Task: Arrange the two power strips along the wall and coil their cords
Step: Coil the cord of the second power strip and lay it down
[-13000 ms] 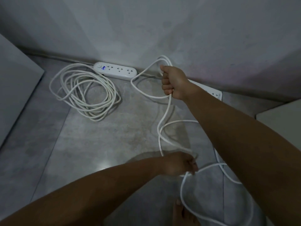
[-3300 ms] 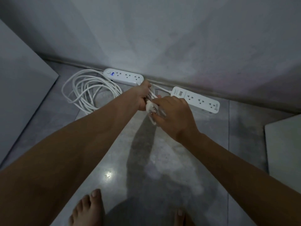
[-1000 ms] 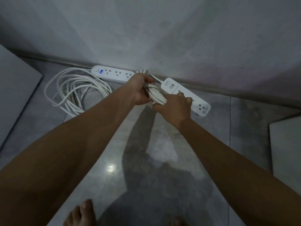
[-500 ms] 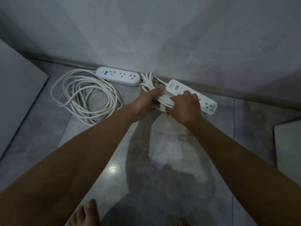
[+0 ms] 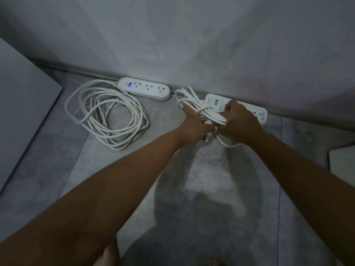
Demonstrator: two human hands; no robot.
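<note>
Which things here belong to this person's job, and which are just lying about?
Part of the job: left power strip, its loose coil, right power strip, cord bundle gripped by left hand and right hand.
Lying about: grey panel, pale slab.

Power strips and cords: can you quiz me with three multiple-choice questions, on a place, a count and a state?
1. The loose coil lies: A on the floor beside the rounded power strip; B on top of it; C hung up.
2. Sockets on that strip: A one; B three; C six.
3. The bundled cord is: A lying untouched; B plugged in; C gripped.
1A, it rests flat there. 2B, three in a row. 3C, left hand and right hand curl fingers round it.
</note>
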